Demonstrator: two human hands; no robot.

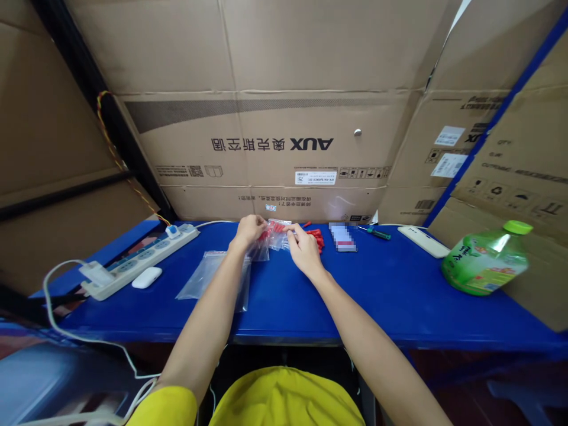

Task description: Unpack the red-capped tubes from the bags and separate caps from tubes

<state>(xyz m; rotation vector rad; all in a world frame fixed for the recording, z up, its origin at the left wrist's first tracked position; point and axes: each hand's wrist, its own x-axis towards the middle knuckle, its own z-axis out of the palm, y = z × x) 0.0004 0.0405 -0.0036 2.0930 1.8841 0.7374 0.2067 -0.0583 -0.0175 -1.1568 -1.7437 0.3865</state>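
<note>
1. Left hand (249,231) pinches one end of a small clear plastic bag of red parts (276,234) at the far middle of the blue table (399,296).
2. Right hand (304,248) grips the bag's other end, fingers closed.
3. Loose red plastic pieces (316,236) lie just beside the right hand; empty clear bags (208,278) lie under the left forearm.

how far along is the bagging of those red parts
Early to midway, it seems. In hand: both hands, left hand and right hand, hold a small clear bag with red parts inside. Left: a loose pile of red parts beside it, and empty clear bags on the blue table. No finished bags clearly visible.
</note>
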